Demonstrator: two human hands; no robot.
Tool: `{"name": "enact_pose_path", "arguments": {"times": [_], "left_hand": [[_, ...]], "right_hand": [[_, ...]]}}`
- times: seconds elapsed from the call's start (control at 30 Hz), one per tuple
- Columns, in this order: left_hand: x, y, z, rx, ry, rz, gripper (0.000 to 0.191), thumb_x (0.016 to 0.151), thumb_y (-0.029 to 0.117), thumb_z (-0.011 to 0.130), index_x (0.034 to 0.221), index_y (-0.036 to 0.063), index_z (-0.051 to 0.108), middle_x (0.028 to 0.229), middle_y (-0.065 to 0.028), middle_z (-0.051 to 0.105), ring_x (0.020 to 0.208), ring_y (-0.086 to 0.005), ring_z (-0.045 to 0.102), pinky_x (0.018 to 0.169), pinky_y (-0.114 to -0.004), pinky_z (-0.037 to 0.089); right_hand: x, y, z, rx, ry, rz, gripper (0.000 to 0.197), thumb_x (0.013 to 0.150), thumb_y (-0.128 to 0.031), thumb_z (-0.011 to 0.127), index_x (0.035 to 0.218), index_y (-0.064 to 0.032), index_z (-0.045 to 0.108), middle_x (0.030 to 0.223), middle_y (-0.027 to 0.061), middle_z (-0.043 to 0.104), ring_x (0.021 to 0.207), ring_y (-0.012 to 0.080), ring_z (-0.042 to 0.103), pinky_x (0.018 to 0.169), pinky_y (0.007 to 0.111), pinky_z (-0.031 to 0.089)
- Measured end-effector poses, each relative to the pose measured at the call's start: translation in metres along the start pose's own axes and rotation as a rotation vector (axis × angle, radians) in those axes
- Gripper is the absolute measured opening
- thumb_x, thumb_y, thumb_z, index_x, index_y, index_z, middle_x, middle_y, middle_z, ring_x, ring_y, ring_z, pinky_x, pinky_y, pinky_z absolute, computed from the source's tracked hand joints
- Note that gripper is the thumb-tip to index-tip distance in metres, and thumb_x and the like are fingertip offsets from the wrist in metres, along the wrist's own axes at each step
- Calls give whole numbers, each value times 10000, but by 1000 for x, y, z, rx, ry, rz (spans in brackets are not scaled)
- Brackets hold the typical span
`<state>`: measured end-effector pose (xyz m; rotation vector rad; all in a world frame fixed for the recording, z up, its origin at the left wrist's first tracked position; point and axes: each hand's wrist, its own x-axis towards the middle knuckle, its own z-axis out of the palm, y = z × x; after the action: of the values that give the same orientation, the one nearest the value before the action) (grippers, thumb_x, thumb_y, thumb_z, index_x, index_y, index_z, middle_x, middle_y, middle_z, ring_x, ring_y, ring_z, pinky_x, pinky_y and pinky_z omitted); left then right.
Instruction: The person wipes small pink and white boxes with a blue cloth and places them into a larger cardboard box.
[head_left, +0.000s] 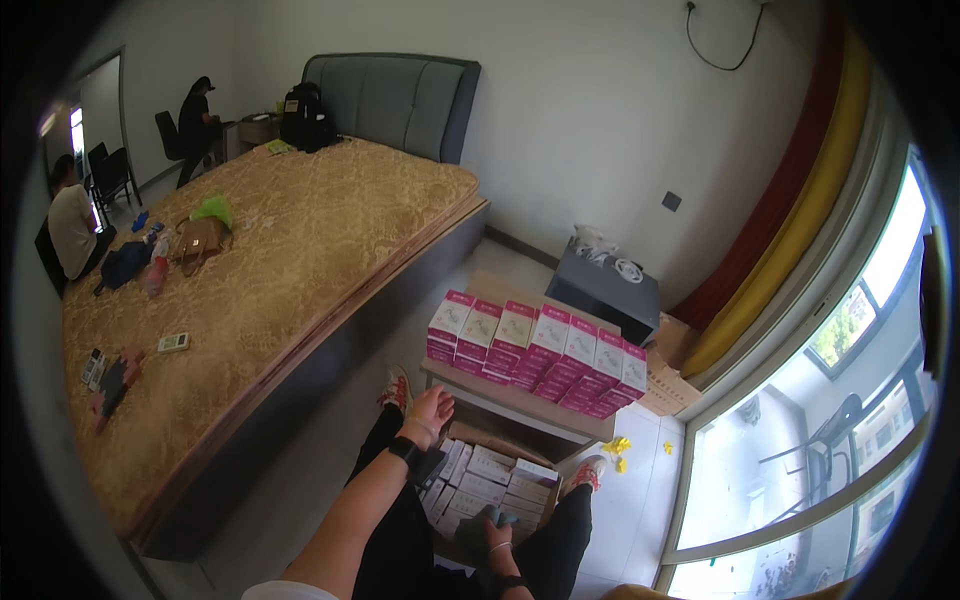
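Note:
My left hand (433, 407), with a black watch on its wrist, is raised before the near left side of a low table (517, 394). Its loosely bent fingers are apart and hold nothing. My right hand (498, 534) is closed on a grey-green cloth-like item (475, 531), over the near part of an open cardboard carton (551, 504). Small white boxes (480, 487) lie packed in rows in the carton, between my legs. Stacks of pink and white boxes (551, 328) stand in a row on the table.
A large bed with a patterned mattress (300, 225) is at left, with bags (201, 240) and a remote control (173, 343) on it. Two people sit beyond (196, 124) and beside it (73, 221). A dark cabinet (600, 292) and cartons (667, 382) stand behind the table, glass doors at right.

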<state>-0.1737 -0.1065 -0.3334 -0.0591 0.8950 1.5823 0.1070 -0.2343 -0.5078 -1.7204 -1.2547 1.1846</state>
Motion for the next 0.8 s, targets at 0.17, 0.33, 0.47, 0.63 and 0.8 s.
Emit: {"name": "enact_pose_path", "arguments": {"times": [0.17,0.33,0.47,0.63,0.8], "left_hand": [[24,62,87,857,135,716,739,686,407,689,1243,63,347,1222,-221,420,1154,-320,397,905,-446,363],[35,74,134,1628,345,897,664,685,416,678,1220,94,454,1200,-160,473,1122,-296,429,890,-438,376],[27,86,108,1820,290,975,538,656,438,678,1059,92,591,1092,-126,547,1087,-261,450,814,-444,388],[16,61,130,1809,282,1170,396,666,314,697,999,113,619,1074,-83,543,1010,-242,496,787,-388,398],[20,87,116,1798,254,1155,354,698,283,663,1004,113,613,1008,-109,559,1012,-256,500,795,-406,411]], "right_hand": [[-12,0,-19,-36,24,-48,437,673,-249,694,941,72,567,841,131,617,783,204,587,687,314,458],[-13,0,-40,158,42,-53,492,624,-306,712,920,61,572,866,185,620,830,256,602,729,353,463],[-23,-4,-52,51,35,27,505,616,-323,714,929,50,582,892,200,621,864,275,603,752,345,459],[-4,10,-68,109,86,57,550,604,-354,713,961,42,577,906,214,618,891,312,598,771,346,458],[-22,-22,-36,-42,37,23,561,614,-379,695,955,49,574,929,241,606,904,345,588,783,369,456]]}}
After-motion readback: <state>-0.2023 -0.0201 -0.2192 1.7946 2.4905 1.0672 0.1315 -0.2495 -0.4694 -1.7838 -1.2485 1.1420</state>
